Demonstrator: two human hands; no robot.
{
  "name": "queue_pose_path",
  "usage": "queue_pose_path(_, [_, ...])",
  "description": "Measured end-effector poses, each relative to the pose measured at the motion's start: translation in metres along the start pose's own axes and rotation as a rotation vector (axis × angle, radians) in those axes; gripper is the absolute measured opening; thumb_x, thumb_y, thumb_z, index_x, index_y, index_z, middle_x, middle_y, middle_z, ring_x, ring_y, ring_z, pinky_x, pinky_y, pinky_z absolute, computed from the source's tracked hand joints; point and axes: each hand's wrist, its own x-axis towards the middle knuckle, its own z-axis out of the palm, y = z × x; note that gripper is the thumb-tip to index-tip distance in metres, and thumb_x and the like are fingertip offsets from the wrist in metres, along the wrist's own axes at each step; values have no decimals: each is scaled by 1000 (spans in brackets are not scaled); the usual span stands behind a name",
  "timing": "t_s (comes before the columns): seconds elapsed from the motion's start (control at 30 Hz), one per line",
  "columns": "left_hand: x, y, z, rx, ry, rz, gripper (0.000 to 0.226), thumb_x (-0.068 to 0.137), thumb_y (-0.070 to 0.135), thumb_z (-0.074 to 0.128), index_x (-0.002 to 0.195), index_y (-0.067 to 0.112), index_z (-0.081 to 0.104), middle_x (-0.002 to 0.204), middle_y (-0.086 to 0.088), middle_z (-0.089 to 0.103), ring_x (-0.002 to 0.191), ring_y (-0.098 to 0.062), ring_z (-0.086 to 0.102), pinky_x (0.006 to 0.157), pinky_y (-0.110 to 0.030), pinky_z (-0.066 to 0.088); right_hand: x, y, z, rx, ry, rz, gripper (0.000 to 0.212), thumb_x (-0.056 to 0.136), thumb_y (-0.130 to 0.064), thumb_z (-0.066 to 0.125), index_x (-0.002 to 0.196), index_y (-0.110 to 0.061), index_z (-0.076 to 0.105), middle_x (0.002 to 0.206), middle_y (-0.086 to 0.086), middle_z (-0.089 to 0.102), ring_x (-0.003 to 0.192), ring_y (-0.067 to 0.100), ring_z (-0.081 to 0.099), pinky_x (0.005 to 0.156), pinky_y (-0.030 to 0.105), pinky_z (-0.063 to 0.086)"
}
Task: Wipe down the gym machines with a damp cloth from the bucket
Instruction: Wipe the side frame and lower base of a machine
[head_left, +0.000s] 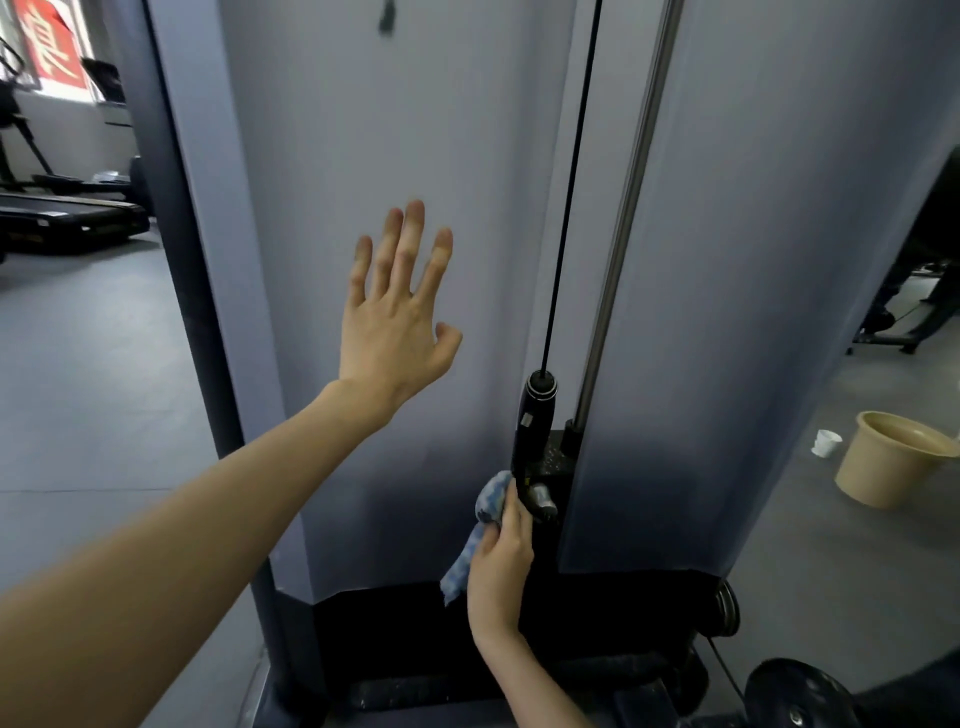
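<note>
Lower centre, right hand (498, 564) grips blue cloth (488, 505) at the black cable fitting (535, 415); left hand (397, 317) spreads wide mid-frame. The cloth's tail may snag there.

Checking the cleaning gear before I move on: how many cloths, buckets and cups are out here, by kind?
cloth: 1, gripped by the right hand
bucket: 1, on the floor
white cup: 1, beside the bucket
Total: 3

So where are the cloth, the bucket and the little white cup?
cloth (491, 501), head view, bunched upper end.
bucket (878, 467), head view, outer side wall.
white cup (827, 443), head view, its side.
</note>
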Motion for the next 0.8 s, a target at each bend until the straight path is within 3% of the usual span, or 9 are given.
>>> queue_pose_path(0.07, [0, 0, -3, 11, -22, -6, 85, 83, 28, 54, 152, 17, 7, 159, -12, -10, 146, -27, -12, 117, -42, -11, 19, -26, -1, 5, 34, -53, 52, 95, 5, 48, 145, -9, 39, 143, 9, 46, 132, 21, 45, 111, 30, 35])
queue_pose_path(0.2, [-1, -3, -10, 58, -86, 6, 87, 80, 25, 55, 152, 17, 7, 159, -12, -10, 145, -26, -12, 117, -42, -7, 62, -73, -19, 24, 2, -30, 54, 95, 6, 42, 146, -12, 38, 143, 5, 47, 132, 19, 44, 106, 16, 28])
queue_pose_path(0.3, [2, -15, -16, 127, -56, 76, 89, 68, 20, 64, 148, 14, 25, 157, -15, 12, 142, -30, 10, 110, -43, 14, 90, -113, -42, 76, -42, -126, 51, 99, 1, 40, 147, -16, 38, 137, 6, 53, 124, 19, 52, 106, 27, 39])
queue_pose_path(0.37, [5, -18, -19, 136, -36, 104, 87, 62, 20, 69, 142, 12, 36, 152, -17, 26, 136, -31, 23, 100, -44, 27, 118, -148, -53, -12, -26, -216, 51, 100, -3, 41, 148, -18, 36, 135, 7, 54, 117, 22, 55, 100, 32, 44])
queue_pose_path(0.5, [20, -16, -33, 170, -3, 177, 66, 56, 20, 73, 118, 8, 56, 130, -22, 49, 110, -34, 41, 85, -44, 36, 171, -227, -70, -20, 48, -389, 51, 97, 3, 38, 146, -10, 35, 137, 12, 45, 119, 30, 51, 99, 41, 44])
queue_pose_path(0.6, [35, -17, -50, 214, 3, 224, 48, 54, 15, 72, 101, 9, 61, 108, -15, 54, 87, -32, 51, 76, -40, 36, 200, -274, -80, 30, 104, -469, 48, 96, 6, 35, 143, -6, 39, 135, 15, 45, 121, 29, 48, 102, 32, 38])
queue_pose_path(0.8, [61, -18, -76, 200, 21, 230, 31, 63, 4, 54, 93, 3, 62, 98, -11, 54, 79, -29, 54, 71, -39, 44, 210, -299, -81, 119, 198, -538, 49, 95, 8, 36, 141, -9, 41, 130, 15, 46, 117, 26, 50, 98, 26, 39])
